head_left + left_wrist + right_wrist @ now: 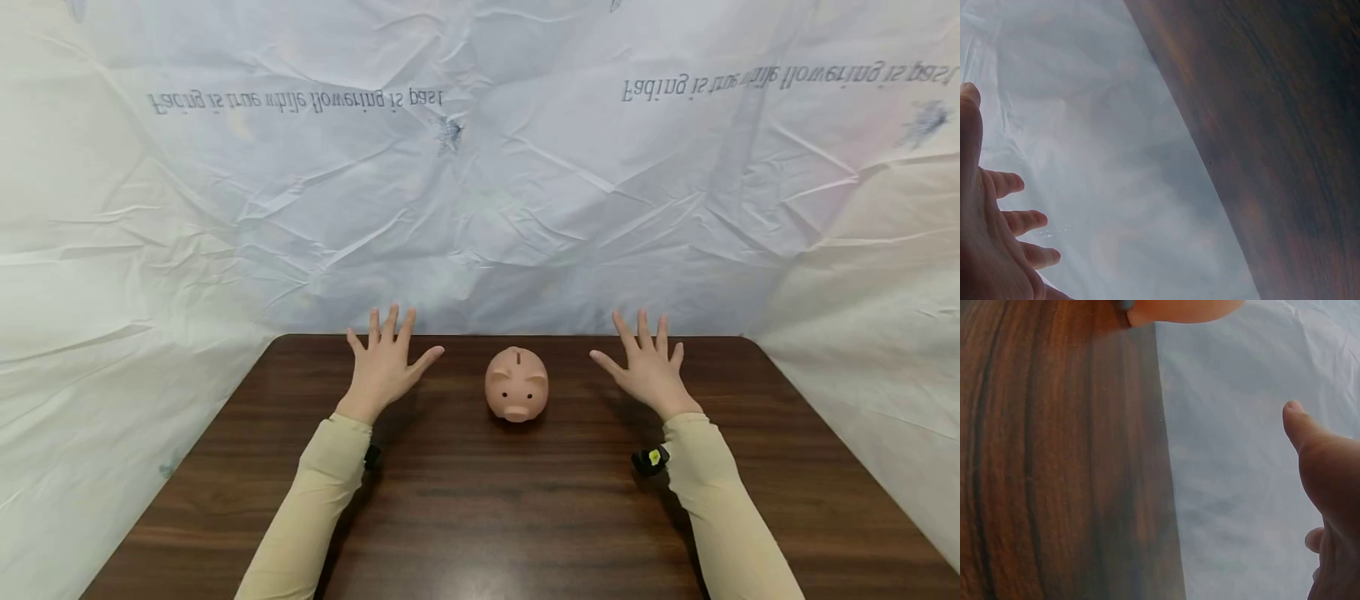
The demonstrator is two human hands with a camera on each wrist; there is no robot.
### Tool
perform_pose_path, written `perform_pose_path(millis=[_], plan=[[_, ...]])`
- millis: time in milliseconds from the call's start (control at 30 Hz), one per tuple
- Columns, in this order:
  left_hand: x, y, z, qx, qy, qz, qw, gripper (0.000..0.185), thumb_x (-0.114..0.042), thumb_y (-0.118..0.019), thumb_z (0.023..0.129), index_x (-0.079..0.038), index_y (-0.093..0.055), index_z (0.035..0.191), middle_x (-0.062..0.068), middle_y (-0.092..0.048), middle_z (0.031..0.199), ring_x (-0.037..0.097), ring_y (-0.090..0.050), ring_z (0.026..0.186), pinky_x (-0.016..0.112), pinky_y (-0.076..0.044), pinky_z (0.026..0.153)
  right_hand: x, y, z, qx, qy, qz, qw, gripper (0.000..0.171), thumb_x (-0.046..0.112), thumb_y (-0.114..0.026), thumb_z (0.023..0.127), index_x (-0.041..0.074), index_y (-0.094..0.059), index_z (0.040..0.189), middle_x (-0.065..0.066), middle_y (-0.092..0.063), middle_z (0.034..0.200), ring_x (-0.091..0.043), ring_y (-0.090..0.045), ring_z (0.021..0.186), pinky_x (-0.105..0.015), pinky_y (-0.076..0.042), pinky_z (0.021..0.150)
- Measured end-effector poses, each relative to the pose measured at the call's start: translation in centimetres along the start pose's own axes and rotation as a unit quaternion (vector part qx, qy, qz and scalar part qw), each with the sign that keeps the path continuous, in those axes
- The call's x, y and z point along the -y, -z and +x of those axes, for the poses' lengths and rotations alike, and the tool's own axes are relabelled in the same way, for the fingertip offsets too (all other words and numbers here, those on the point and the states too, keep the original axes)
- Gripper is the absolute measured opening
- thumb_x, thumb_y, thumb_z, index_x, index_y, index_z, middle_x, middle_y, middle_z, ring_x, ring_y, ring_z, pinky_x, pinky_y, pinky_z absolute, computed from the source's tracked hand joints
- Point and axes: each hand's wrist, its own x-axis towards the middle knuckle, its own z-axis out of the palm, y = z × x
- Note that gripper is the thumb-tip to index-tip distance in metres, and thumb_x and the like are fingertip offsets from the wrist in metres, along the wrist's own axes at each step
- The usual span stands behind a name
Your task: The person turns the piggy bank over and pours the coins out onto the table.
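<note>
A pink piggy bank (517, 385) stands on the dark wooden table, its snout toward me and a coin slot on top. To its left, my left hand (381, 367) is held with fingers spread and straight, holding nothing. On the other side, my right hand (651, 371) mirrors it, fingers also spread and nothing in them. Both hands are apart from the piggy bank. In the right wrist view, part of the piggy bank (1185, 309) shows at the top edge, and my right thumb (1304, 428) points up at the right.
The brown wood-grain table (510, 508) has rounded far corners. Behind it and along both sides hangs a wrinkled pale sheet (480, 183) printed with lettering. A black band with a yellow mark (651, 459) sits at the right wrist.
</note>
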Motion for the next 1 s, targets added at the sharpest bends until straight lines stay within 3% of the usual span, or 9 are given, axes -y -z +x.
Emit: perform_pose_path(millis=[433, 567, 633, 800, 1000], plan=[[-0.1, 0.4, -0.2, 0.004, 0.0, -0.008, 1.0, 0.093, -0.076, -0.042, 0.095, -0.02, -0.013, 0.164, 0.018, -0.012, 0.167, 0.043, 0.002, 0.152, 0.078, 0.005, 0.11, 0.3, 0.8, 0.0, 0.01, 0.008, 0.03, 0.999, 0.091, 0.066, -0.048, 0.099, 0.022, -0.002, 0.164, -0.019, 0.017, 0.165, -0.044, 0.028, 0.145, -0.08, 0.009, 0.107], [-0.1, 0.7, -0.4, 0.001, -0.001, -0.043, 0.9991, 0.094, -0.075, -0.045, 0.094, -0.019, -0.015, 0.164, 0.018, -0.013, 0.167, 0.041, 0.0, 0.153, 0.077, 0.003, 0.112, 0.5, 1.2, 0.2, 0.017, 0.035, 0.07, 0.997, 0.093, 0.063, -0.052, 0.099, 0.023, 0.001, 0.164, -0.019, 0.012, 0.166, -0.045, 0.02, 0.148, -0.079, 0.003, 0.109], [-0.2, 0.9, -0.5, 0.002, -0.009, -0.076, 0.9971, 0.096, -0.073, -0.05, 0.093, -0.018, -0.017, 0.163, 0.017, -0.016, 0.166, 0.041, -0.006, 0.153, 0.075, -0.004, 0.114, 0.7, 1.4, 0.2, 0.023, 0.047, 0.101, 0.993, 0.094, 0.062, -0.055, 0.097, 0.025, 0.0, 0.164, -0.018, 0.005, 0.168, -0.046, 0.009, 0.151, -0.077, -0.006, 0.111], [-0.6, 1.0, -0.6, 0.032, -0.03, -0.185, 0.9818, 0.102, -0.067, -0.066, 0.088, -0.02, -0.016, 0.163, 0.013, -0.022, 0.165, 0.038, -0.021, 0.15, 0.064, -0.024, 0.116, 1.6, 1.8, -0.3, 0.044, 0.068, 0.176, 0.981, 0.094, 0.061, -0.063, 0.093, 0.027, -0.012, 0.164, -0.012, -0.016, 0.167, -0.043, -0.018, 0.15, -0.069, -0.027, 0.111], [-1.9, 0.5, -0.6, 0.07, -0.03, -0.299, 0.9513, 0.104, -0.065, -0.071, 0.084, -0.027, -0.016, 0.163, 0.004, -0.022, 0.166, 0.031, -0.024, 0.151, 0.057, -0.032, 0.116, 2.9, 1.3, -0.5, 0.086, 0.1, 0.232, 0.964, 0.089, 0.054, -0.071, 0.091, 0.032, -0.022, 0.161, -0.007, -0.026, 0.164, -0.038, -0.025, 0.149, -0.063, -0.03, 0.113]])
